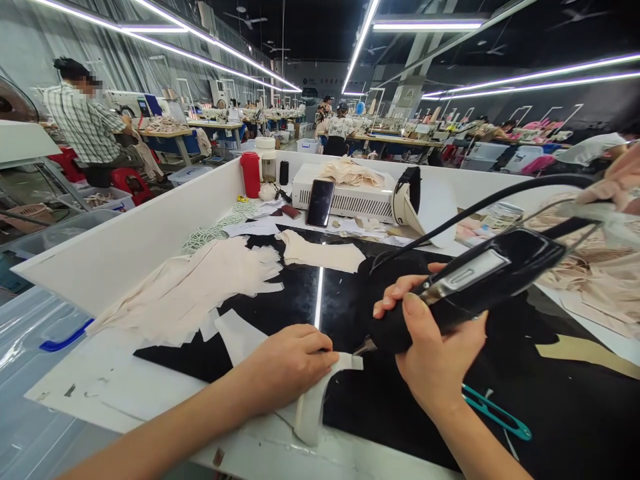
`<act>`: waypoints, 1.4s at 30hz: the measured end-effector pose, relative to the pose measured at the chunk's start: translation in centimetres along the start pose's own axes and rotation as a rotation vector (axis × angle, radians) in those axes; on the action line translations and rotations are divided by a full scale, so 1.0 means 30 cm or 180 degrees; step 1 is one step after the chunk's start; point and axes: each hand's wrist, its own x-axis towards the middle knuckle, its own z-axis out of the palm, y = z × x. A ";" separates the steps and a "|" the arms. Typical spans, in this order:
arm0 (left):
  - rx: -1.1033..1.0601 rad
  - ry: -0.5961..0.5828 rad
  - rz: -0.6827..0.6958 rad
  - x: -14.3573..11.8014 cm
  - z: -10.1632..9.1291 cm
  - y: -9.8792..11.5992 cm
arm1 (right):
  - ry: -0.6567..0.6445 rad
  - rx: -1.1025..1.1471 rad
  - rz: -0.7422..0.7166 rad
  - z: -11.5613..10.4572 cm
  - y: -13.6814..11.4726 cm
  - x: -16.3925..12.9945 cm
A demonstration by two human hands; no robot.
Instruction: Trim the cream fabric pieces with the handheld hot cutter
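Observation:
My right hand (435, 353) is wrapped round a black corded hand tool (493, 267) with a silver plate on its side; I cannot make out its exact kind. Its narrow metal tip (367, 346) points at the end of a white fabric piece (311, 410). My left hand (295, 367) pinches that piece near the tip, against the glossy black mat (400, 407). Part of the fabric hangs down at the table's front edge. Under my left forearm lies another white piece (240, 333). A small stack of cream pieces (320, 252) rests farther back on the mat.
A pile of cream pieces (195, 287) lies on the left. Teal snips (500, 413) are near my right wrist. A phone (320, 203) leans on a white vented box (345, 193); a red cup (251, 175) stands behind. The tool's cable (480, 203) arches right.

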 end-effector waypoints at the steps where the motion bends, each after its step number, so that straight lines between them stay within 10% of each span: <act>1: -0.0003 -0.0005 -0.0001 0.000 -0.001 0.000 | -0.0007 -0.0009 -0.0003 0.000 0.002 -0.001; 42: 0.0480 -0.0151 -0.0148 -0.021 -0.044 0.063 | 0.0051 0.0034 0.0107 0.007 -0.054 -0.049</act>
